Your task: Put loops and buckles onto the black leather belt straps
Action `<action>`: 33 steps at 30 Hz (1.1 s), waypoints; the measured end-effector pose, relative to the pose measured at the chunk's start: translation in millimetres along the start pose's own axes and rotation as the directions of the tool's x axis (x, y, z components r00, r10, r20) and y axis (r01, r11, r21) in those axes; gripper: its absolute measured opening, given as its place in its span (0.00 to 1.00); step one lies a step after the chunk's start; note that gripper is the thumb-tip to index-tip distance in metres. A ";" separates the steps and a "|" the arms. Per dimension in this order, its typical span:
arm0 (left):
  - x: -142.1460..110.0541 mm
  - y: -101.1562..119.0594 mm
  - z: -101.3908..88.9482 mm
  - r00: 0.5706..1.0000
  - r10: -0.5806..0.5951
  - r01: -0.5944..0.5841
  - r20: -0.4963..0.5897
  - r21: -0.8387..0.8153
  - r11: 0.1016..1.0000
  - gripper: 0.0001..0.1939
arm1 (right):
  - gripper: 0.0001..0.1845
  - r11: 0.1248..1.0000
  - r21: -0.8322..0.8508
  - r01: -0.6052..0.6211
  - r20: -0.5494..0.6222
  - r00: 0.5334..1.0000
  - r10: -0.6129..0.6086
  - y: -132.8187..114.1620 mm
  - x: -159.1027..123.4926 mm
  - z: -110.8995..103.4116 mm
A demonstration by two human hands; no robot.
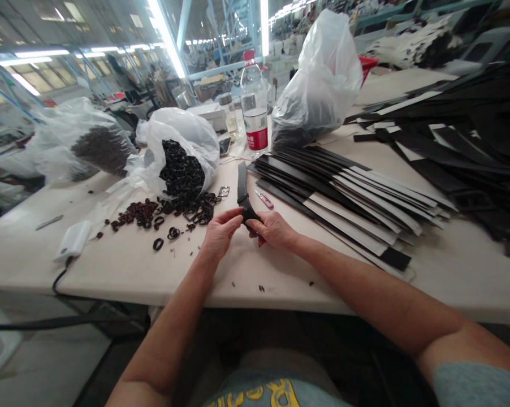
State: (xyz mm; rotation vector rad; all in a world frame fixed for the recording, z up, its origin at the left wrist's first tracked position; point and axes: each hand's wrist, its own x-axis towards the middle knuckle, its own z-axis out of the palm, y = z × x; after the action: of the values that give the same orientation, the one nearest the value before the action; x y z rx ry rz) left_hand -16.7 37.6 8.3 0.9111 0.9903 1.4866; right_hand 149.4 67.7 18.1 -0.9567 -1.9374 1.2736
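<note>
Both my hands meet over the near middle of the table on one black belt (pixel 242 182). Its flat free end stretches away from me, and the near part is bent between my fingers. My left hand (pixel 221 230) pinches it from the left with thumb and forefinger. From the right, my right hand (pixel 277 230) grips it with the thumb on top. A small red bit shows below the right fingers; I cannot make out what it is. Just beyond the right hand lie pink-handled thread snips (pixel 264 199). A metal buckle (pixel 224 191) rests to the left of the belt.
Black belt loops (pixel 173 232) and dark brown pieces (pixel 139 213) lie loose beside an open plastic bag (pixel 153 121). Belt strips (pixel 357 198) are stacked at right. A bottle (pixel 255 107) and another filled bag (pixel 318 73) stand behind. A white corded device (pixel 72 240) sits at left.
</note>
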 end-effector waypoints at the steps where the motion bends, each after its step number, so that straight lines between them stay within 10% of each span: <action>1: 0.0 -0.3 -0.1 1.000 0.009 -0.009 0.004 0.011 1.000 0.18 | 0.17 0.999 -0.034 0.010 0.008 1.000 -0.010 1.1 0.1 -0.3; 7: 0.9 0.2 -3.7 0.996 0.062 -0.071 0.066 0.156 0.985 0.16 | 0.17 0.991 -0.134 0.021 0.028 0.999 -0.017 3.9 -0.7 1.1; 13: 2.4 -4.3 -8.0 0.991 -0.020 -0.006 0.134 0.196 0.981 0.15 | 0.06 0.988 0.119 -0.099 0.084 0.992 0.089 3.2 0.5 3.3; 20: -4.0 -1.8 -7.5 0.880 0.358 -0.473 0.311 0.529 0.704 0.09 | 0.15 0.965 0.225 -0.134 0.175 0.980 0.096 -0.4 1.1 -6.5; 25: -10.3 2.4 -7.6 0.811 0.454 -0.586 0.370 0.525 0.618 0.09 | 0.27 0.954 0.281 -0.109 0.177 0.982 0.060 1.5 4.2 -8.4; 33: -7.0 -5.3 -8.3 0.933 0.338 -0.360 0.125 0.344 0.867 0.10 | 0.28 0.966 0.242 -0.086 0.232 0.972 0.029 3.4 0.8 -3.9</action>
State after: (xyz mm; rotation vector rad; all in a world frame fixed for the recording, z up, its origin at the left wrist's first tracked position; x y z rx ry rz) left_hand -21.6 30.1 0.1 1.4585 1.1179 1.5876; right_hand 152.9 71.2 16.3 -0.7716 -1.8657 1.6791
